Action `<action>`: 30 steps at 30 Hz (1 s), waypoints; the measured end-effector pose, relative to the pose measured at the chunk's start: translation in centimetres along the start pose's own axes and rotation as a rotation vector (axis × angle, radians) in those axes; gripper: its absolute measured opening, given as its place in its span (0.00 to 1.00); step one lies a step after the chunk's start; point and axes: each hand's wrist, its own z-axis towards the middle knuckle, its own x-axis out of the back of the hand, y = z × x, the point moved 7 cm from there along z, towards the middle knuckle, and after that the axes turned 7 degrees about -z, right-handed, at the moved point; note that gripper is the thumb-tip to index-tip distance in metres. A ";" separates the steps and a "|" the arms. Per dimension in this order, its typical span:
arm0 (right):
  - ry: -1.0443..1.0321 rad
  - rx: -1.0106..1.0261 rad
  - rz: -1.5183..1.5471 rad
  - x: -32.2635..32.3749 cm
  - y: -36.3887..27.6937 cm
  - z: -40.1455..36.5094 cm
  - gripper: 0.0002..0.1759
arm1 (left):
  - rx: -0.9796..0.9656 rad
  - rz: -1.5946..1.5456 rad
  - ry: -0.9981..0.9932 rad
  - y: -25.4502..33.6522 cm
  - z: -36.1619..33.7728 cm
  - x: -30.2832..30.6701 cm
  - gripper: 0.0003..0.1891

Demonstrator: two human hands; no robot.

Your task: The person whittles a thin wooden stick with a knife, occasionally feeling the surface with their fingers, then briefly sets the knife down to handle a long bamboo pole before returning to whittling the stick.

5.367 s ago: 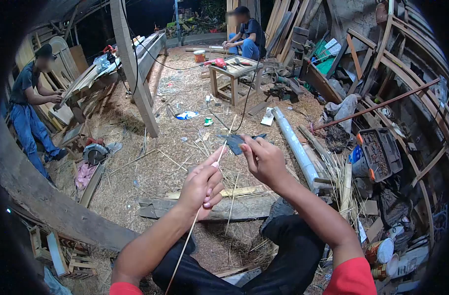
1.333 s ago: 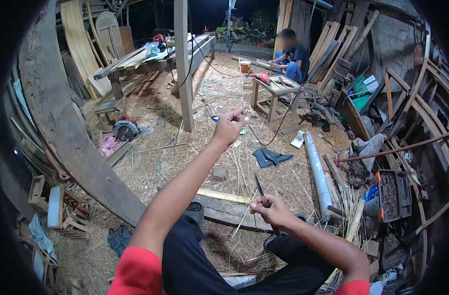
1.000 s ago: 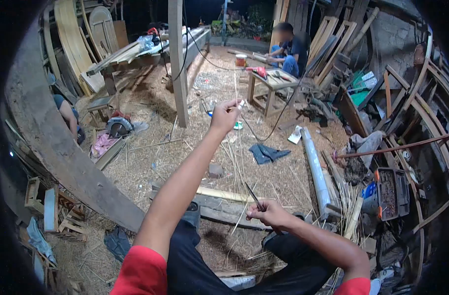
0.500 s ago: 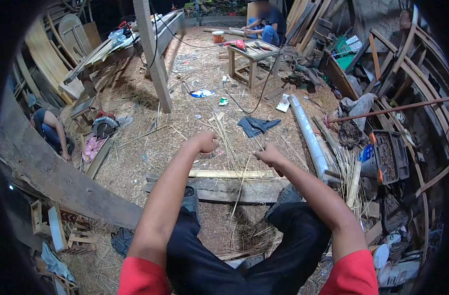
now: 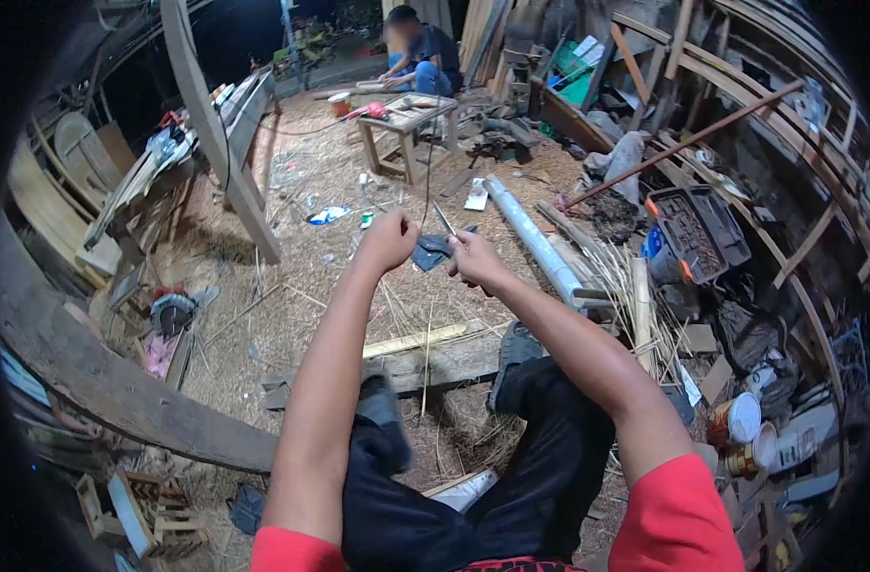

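My right hand (image 5: 478,261) is closed round a knife (image 5: 443,218), its narrow blade pointing up and away from me. To its left, my left hand (image 5: 389,242) is held up with its fingers curled; whatever they may hold is too small or hidden to make out. The two hands are a short way apart, above the shavings-covered floor. Below them, a pale bamboo strip (image 5: 416,340) lies along a wooden plank (image 5: 465,360) near my feet. One thin sliver (image 5: 427,367) crosses that plank. Beyond the knife lies a dark cloth (image 5: 431,252).
A person (image 5: 424,57) crouches at the back near a small wooden table (image 5: 406,122). A wooden post (image 5: 216,133) stands at left. On the right are a long grey beam (image 5: 535,238), bundled bamboo strips (image 5: 614,276) and an open toolbox (image 5: 697,234). Paint cans (image 5: 740,419) sit lower right.
My view has turned to the right. Both hands have risen and come closer together. The knife blade shows more plainly now, and my left foot has shifted.
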 end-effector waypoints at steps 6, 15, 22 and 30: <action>0.223 0.088 -0.332 4.5 4.5 2.6 0.11 | 0.156 -0.175 0.165 0.2 0.9 -2.3 0.20; 0.416 -0.184 -0.558 13.1 9.5 0.0 0.16 | -0.002 -0.531 -0.075 5.8 5.2 -13.3 0.13; 0.431 -0.401 -0.569 21.8 8.2 -4.5 0.24 | -0.063 -0.326 -0.305 6.0 6.1 -21.1 0.16; 0.716 -0.689 -0.598 30.5 21.3 -7.9 0.22 | 0.194 -0.026 -0.987 4.5 0.0 -29.3 0.18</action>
